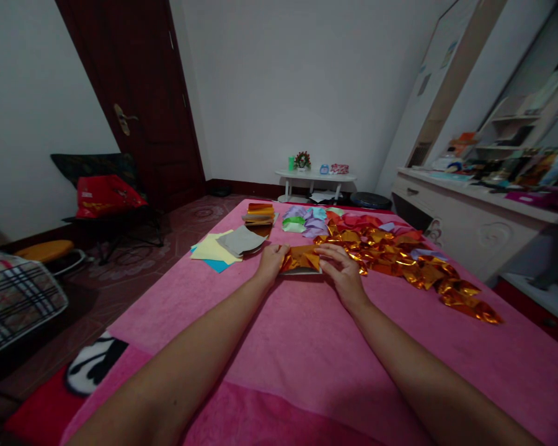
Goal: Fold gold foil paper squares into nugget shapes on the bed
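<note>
A folded piece of shiny orange-gold foil paper (301,260) with a pale underside is stretched between my two hands, just above the pink cloth (288,328). My left hand (273,260) is closed on its left end. My right hand (341,269) pinches the right end between thumb and fingers. To the left lie grey sheets (242,240) over yellow sheets (216,249) and a blue one (217,265). Behind them is a stack of gold paper (259,214). Crumpled gold foil pieces (395,255) spread to the right, with purple pieces (312,224) and red ones (360,220) behind.
A small white table (315,176) with a plant stands by the far wall. A cluttered dresser (469,210) is on the right. On the left are a chair with a red bag (106,196), a yellow stool (45,250) and a door (144,93).
</note>
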